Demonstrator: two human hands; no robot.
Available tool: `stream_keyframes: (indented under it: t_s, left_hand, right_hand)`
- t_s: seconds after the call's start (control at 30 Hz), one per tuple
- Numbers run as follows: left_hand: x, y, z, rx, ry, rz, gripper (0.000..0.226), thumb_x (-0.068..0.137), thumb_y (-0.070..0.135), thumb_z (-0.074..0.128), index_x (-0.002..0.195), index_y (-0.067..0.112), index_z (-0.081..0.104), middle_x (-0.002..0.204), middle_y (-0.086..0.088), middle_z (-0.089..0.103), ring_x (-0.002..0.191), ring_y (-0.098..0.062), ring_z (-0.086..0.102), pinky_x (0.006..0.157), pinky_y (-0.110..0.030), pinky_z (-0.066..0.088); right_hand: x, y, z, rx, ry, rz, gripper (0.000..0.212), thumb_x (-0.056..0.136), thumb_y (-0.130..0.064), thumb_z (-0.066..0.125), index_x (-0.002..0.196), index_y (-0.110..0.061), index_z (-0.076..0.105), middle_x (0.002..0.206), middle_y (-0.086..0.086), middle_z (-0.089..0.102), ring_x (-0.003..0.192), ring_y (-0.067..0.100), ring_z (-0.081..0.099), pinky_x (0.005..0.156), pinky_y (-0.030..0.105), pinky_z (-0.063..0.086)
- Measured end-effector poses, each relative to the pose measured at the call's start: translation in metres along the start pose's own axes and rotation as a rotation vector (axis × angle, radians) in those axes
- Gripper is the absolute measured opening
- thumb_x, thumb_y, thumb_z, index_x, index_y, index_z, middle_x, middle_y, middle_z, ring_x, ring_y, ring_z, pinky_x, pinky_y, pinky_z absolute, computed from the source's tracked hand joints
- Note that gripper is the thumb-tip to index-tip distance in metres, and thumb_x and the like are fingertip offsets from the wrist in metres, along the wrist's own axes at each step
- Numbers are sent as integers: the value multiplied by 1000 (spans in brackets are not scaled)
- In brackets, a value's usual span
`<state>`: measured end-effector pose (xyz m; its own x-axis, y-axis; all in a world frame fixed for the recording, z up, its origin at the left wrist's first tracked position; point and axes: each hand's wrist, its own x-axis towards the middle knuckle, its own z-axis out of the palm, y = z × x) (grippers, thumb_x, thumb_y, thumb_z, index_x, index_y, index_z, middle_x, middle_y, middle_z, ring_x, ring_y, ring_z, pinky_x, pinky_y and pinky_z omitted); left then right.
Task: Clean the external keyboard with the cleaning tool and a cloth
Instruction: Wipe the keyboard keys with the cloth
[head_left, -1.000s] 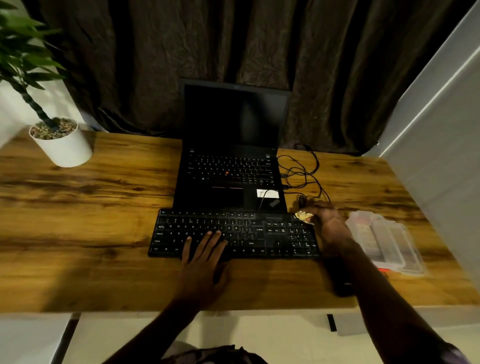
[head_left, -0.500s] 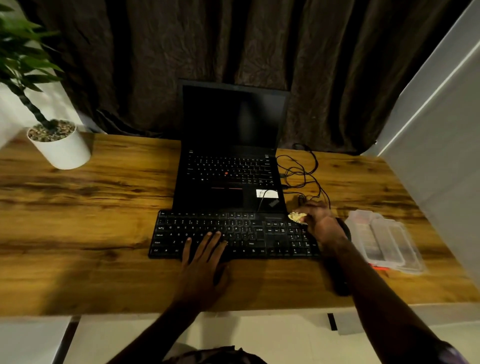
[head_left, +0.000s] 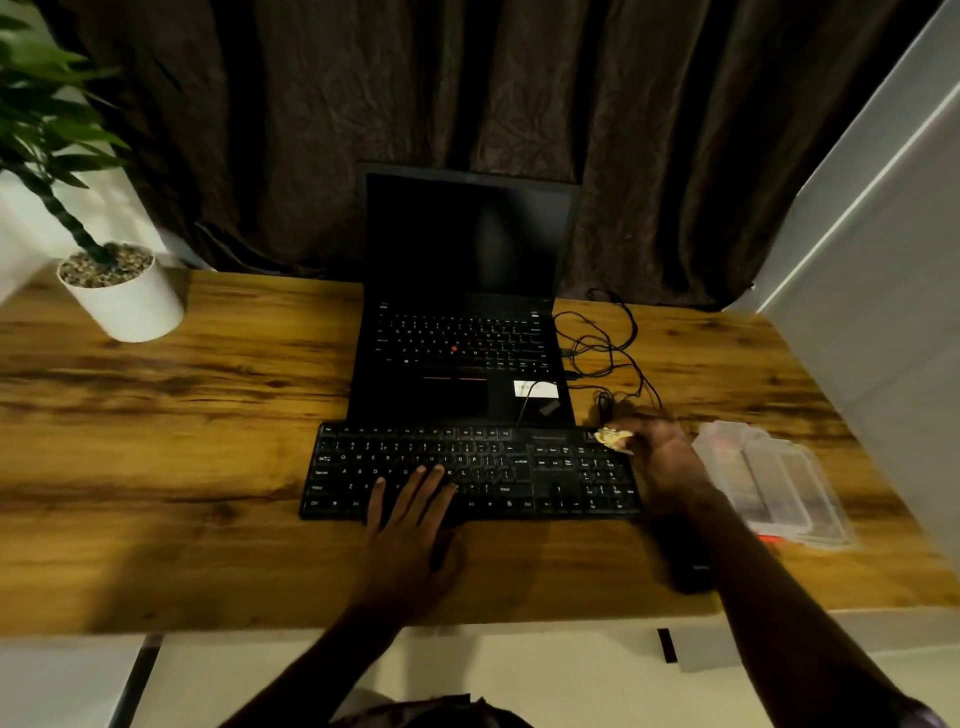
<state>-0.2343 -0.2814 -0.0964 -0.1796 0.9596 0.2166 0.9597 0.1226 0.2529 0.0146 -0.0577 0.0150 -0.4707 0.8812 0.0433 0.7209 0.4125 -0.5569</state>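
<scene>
A black external keyboard (head_left: 519, 462) lies on the wooden desk (head_left: 182, 467) in front of an open laptop (head_left: 462, 322). My left hand (head_left: 410, 525) rests flat on the keyboard's lower middle keys with fingers spread. At the keyboard's top right corner my right hand (head_left: 665, 457) grips a small pale crumpled cloth (head_left: 613, 439), pressing it on the keys there. No separate cleaning tool can be made out.
A clear plastic case (head_left: 769, 483) lies right of my right hand. Tangled black cables (head_left: 602, 353) run beside the laptop. A white potted plant (head_left: 122, 296) stands at the back left. A dark object (head_left: 691, 571) sits near the front edge under my right forearm.
My right hand with the cloth shifted slightly left along the keyboard's top right corner, then back right. My left hand stayed in place.
</scene>
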Motion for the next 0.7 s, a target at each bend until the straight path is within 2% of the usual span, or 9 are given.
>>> stream_keyframes:
  t_s: [0.07, 0.1, 0.2, 0.27, 0.37, 0.47, 0.5, 0.6, 0.7]
  left_hand:
    - [-1, 0, 1, 4, 2, 7, 62, 98, 59, 37, 148, 22, 43, 161, -2, 33, 152, -18, 18, 120, -60, 13]
    - [-1, 0, 0, 6, 6, 11, 63, 98, 59, 36, 148, 22, 43, 161, -2, 33, 152, -19, 19, 120, -61, 13]
    - [-1, 0, 0, -6, 26, 19, 63, 98, 59, 35, 147, 20, 44, 160, -3, 33, 152, -21, 22, 119, -62, 15]
    - [-1, 0, 0, -16, 39, 22, 63, 98, 58, 36, 146, 19, 47, 160, -4, 35, 151, -22, 24, 118, -63, 17]
    - [-1, 0, 0, -14, 44, 24, 62, 98, 57, 37, 147, 19, 46, 159, -4, 35, 151, -21, 23, 119, -62, 15]
    - [-1, 0, -1, -19, 61, 29, 61, 98, 55, 39, 146, 19, 47, 158, -4, 37, 151, -21, 24, 119, -62, 16]
    - [-1, 1, -1, -22, 64, 31, 61, 98, 55, 38, 145, 18, 48, 158, -5, 38, 150, -22, 26, 118, -62, 16]
    - [-1, 0, 0, -13, 55, 25, 60, 98, 55, 37, 145, 19, 48, 158, -4, 38, 150, -21, 25, 119, -62, 15]
    - [-1, -1, 2, -9, 40, 20, 61, 99, 57, 34, 146, 21, 46, 159, -3, 35, 151, -20, 23, 120, -61, 14]
  right_hand:
    - [5, 10, 8, -50, -4, 10, 24, 86, -3, 64, 110, -7, 69, 111, 12, 66, 84, 4, 63, 77, 16, 50]
    - [4, 14, 10, -53, -25, 22, 30, 89, 0, 61, 115, -14, 69, 121, 7, 62, 94, 5, 58, 86, 17, 47]
    - [9, 16, 27, -169, -103, -78, 37, 90, -8, 62, 116, -33, 67, 128, -3, 54, 112, 11, 49, 101, 28, 46]
    - [8, 10, 29, -132, -111, -84, 37, 90, -8, 63, 115, -34, 67, 126, -5, 56, 110, 7, 50, 101, 27, 47]
    - [3, 22, 15, -117, -118, -32, 41, 92, -1, 57, 113, -35, 68, 119, -9, 57, 103, 6, 53, 90, 17, 47]
    - [-2, 42, 5, -277, -44, -70, 46, 94, -12, 53, 96, -56, 64, 121, 6, 63, 103, 23, 61, 92, 42, 54]
    - [-3, 47, 5, -291, -33, -74, 44, 94, -13, 53, 98, -55, 63, 123, 8, 60, 104, 25, 60, 94, 45, 53]
    - [-1, 30, 12, -218, -89, 27, 41, 91, -5, 59, 116, -37, 65, 127, 1, 51, 106, 17, 54, 96, 36, 51]
    - [7, 15, 26, -192, -124, -44, 42, 89, -7, 64, 116, -39, 65, 128, -3, 52, 111, 15, 51, 103, 33, 47]
